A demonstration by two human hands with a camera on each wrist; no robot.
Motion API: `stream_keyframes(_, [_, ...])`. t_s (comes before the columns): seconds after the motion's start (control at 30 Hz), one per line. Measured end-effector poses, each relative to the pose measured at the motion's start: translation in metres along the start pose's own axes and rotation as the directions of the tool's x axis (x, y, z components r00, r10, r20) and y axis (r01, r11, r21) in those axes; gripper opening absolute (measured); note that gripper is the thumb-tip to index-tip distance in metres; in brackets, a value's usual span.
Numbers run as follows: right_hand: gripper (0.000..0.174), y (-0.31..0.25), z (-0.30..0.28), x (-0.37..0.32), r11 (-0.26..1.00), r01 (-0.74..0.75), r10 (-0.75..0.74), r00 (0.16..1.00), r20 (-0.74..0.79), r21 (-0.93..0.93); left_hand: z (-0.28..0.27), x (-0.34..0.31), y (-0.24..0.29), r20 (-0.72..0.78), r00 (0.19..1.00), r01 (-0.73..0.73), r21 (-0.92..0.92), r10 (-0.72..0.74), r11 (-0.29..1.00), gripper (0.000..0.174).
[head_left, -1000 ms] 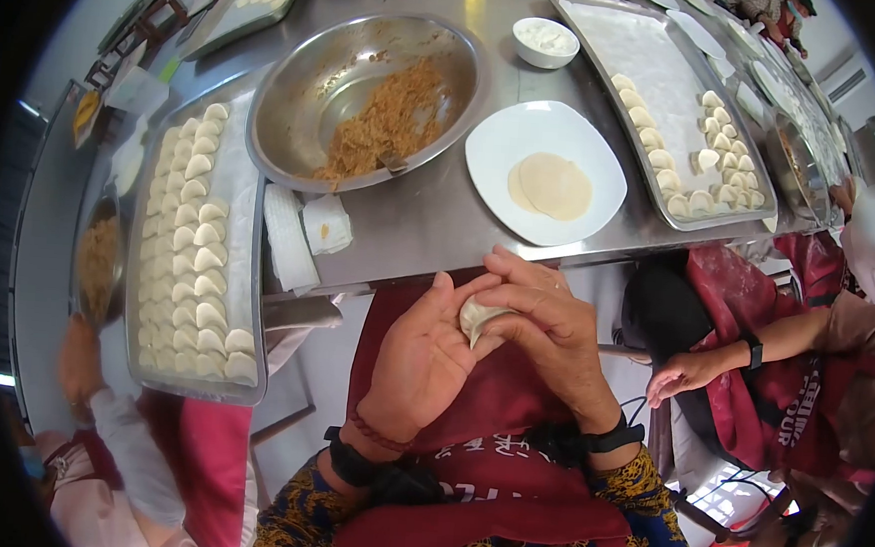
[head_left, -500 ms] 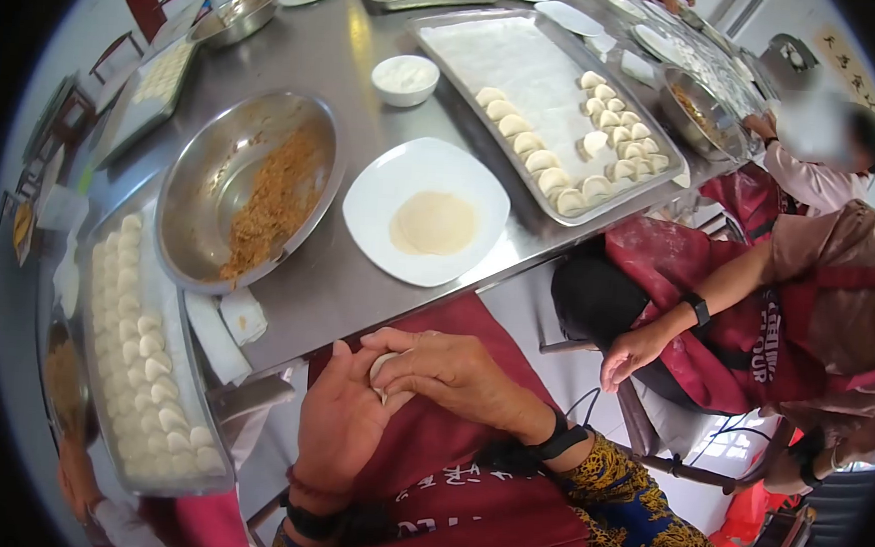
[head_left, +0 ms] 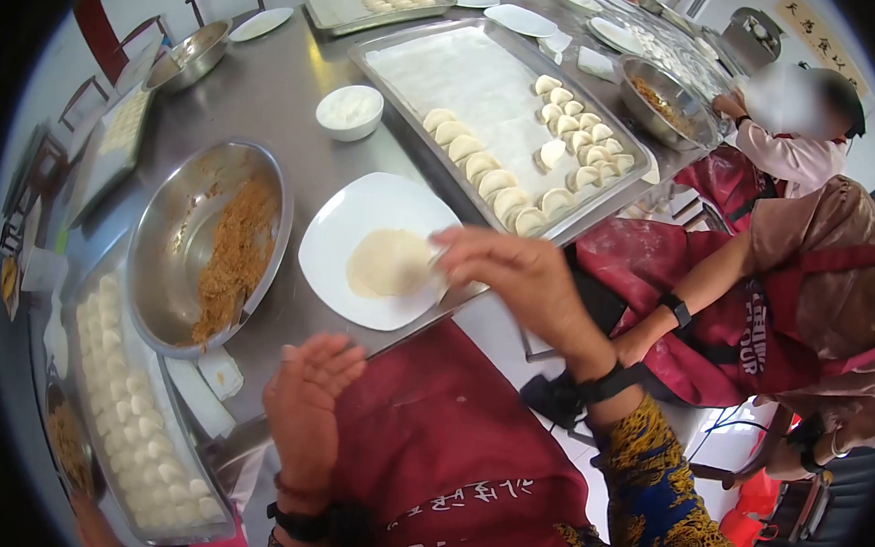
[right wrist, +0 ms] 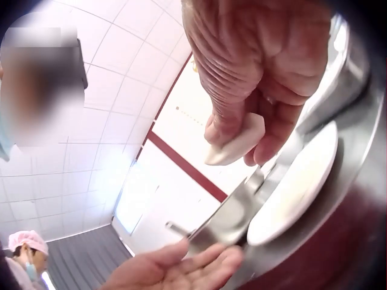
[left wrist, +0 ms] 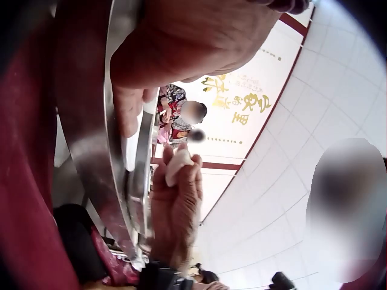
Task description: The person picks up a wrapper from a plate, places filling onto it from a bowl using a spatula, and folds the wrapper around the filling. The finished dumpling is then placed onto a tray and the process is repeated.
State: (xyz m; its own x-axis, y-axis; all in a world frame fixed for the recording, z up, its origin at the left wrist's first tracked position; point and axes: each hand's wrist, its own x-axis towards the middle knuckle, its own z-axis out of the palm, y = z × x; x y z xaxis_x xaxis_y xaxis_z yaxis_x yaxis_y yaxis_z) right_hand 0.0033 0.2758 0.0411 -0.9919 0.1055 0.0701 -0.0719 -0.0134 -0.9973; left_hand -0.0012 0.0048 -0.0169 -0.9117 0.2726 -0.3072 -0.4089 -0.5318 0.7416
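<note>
My right hand (head_left: 522,279) pinches a folded white dumpling (right wrist: 239,145) between thumb and fingers, over the table's front edge beside the white plate (head_left: 346,208). The dumpling shows best in the right wrist view; in the head view the fingers hide it. On the plate lies a thin round dumpling wrapper (head_left: 383,262). Down at the left, my left hand (head_left: 309,406) stands empty, fingers straight and palm turned inward, just in front of the table edge.
A steel bowl (head_left: 147,246) of orange-brown filling stands left of the plate, with a tray of dumplings (head_left: 134,410) below it. Behind the plate are a small bowl (head_left: 350,115) of white powder and a tray (head_left: 450,69) with dumpling rows. Another person (head_left: 717,291) sits at the right.
My hands, together round the dumpling before, have parted. The right has moved right and up toward the plate with the dumpling; the left has let go. The head view has swung right.
</note>
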Motion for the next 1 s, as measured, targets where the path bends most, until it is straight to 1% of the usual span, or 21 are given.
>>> stream_keyframes(0.03, [0.012, 0.0, -0.017, 0.011, 0.992, 0.088, -0.092, 0.995, -0.039, -0.096, 0.002, 0.005, 0.003, -0.067, 0.99, -0.111, 0.162, 0.123, 0.981, 0.05])
stream_keyframes(0.07, [0.013, -0.006, -0.032, 0.017, 0.993, 0.009, -0.026, 0.99, -0.141, -0.118, 0.002, 0.009, 0.005, -0.113, 0.961, -0.205, 0.324, 0.253, 0.924, 0.048])
stream_keyframes(0.1, [0.013, -0.001, -0.052, 0.029, 0.979, 0.042, -0.076, 0.983, -0.167, -0.2, 0.001, 0.014, 0.004, -0.112, 0.962, -0.202, 0.323, 0.249, 0.925, 0.048])
stream_keyframes(0.13, [0.013, 0.001, -0.069, 0.039, 0.954, 0.032, -0.099, 0.972, -0.211, -0.299, -0.002, 0.02, 0.002, -0.109, 0.933, -0.267, 0.432, 0.344, 0.861, 0.046])
stream_keyframes(0.17, [0.012, 0.008, -0.087, 0.049, 0.929, 0.037, -0.127, 0.966, -0.224, -0.369, -0.005, 0.025, 0.001, -0.094, 0.896, -0.322, 0.536, 0.435, 0.78, 0.044])
stream_keyframes(0.2, [0.012, 0.014, -0.104, 0.057, 0.928, 0.036, -0.128, 0.966, -0.226, -0.371, -0.006, 0.029, 0.001, -0.092, 0.897, -0.323, 0.534, 0.433, 0.781, 0.044])
stream_keyframes(0.27, [0.012, 0.024, -0.135, 0.068, 0.822, 0.047, -0.174, 0.97, -0.172, -0.568, -0.007, 0.036, -0.002, -0.122, 0.866, -0.336, 0.574, 0.484, 0.746, 0.042])
stream_keyframes(0.3, [0.012, 0.03, -0.147, 0.071, 0.82, 0.044, -0.172, 0.97, -0.173, -0.571, -0.008, 0.037, -0.003, -0.123, 0.868, -0.334, 0.572, 0.481, 0.749, 0.042])
stream_keyframes(0.37, [0.012, 0.039, -0.16, 0.078, 0.758, 0.025, -0.153, 0.978, -0.141, -0.652, -0.01, 0.039, -0.002, -0.142, 0.872, -0.296, 0.608, 0.468, 0.737, 0.04])
stream_keyframes(0.6, [0.012, 0.046, -0.16, 0.085, 0.712, -0.002, -0.101, 0.989, -0.106, -0.702, -0.014, 0.038, -0.004, -0.112, 0.879, -0.289, 0.646, 0.463, 0.706, 0.039])
stream_keyframes(0.67, [0.012, 0.045, -0.159, 0.087, 0.675, 0.083, -0.152, 0.988, -0.028, -0.733, -0.015, 0.038, -0.005, -0.13, 0.883, -0.275, 0.636, 0.451, 0.721, 0.038])
stream_keyframes(0.7, [0.012, 0.045, -0.159, 0.087, 0.676, 0.081, -0.149, 0.988, -0.028, -0.732, -0.015, 0.038, -0.005, -0.131, 0.884, -0.272, 0.637, 0.449, 0.722, 0.038])
stream_keyframes(0.8, [0.011, 0.044, -0.158, 0.087, 0.675, 0.09, -0.117, 0.993, 0.015, -0.733, -0.015, 0.038, -0.005, -0.12, 0.879, -0.28, 0.652, 0.461, 0.704, 0.038])
stream_keyframes(0.87, [0.012, 0.045, -0.158, 0.086, 0.694, 0.045, -0.029, 0.999, 0.034, -0.719, -0.015, 0.038, -0.006, -0.096, 0.873, -0.298, 0.67, 0.478, 0.68, 0.037])
stream_keyframes(0.9, [0.012, 0.044, -0.157, 0.085, 0.694, 0.043, -0.027, 0.999, 0.033, -0.719, -0.016, 0.038, -0.006, -0.096, 0.874, -0.297, 0.671, 0.476, 0.68, 0.037])
stream_keyframes(0.97, [0.011, 0.044, -0.154, 0.084, 0.628, 0.061, -0.057, 0.998, 0.032, -0.776, -0.016, 0.038, -0.007, -0.103, 0.872, -0.302, 0.657, 0.479, 0.691, 0.037])
stream_keyframes(1.0, [0.011, 0.046, -0.156, 0.084, 0.627, 0.06, -0.057, 0.998, 0.031, -0.777, -0.015, 0.037, -0.007, -0.103, 0.872, -0.303, 0.656, 0.479, 0.692, 0.037])
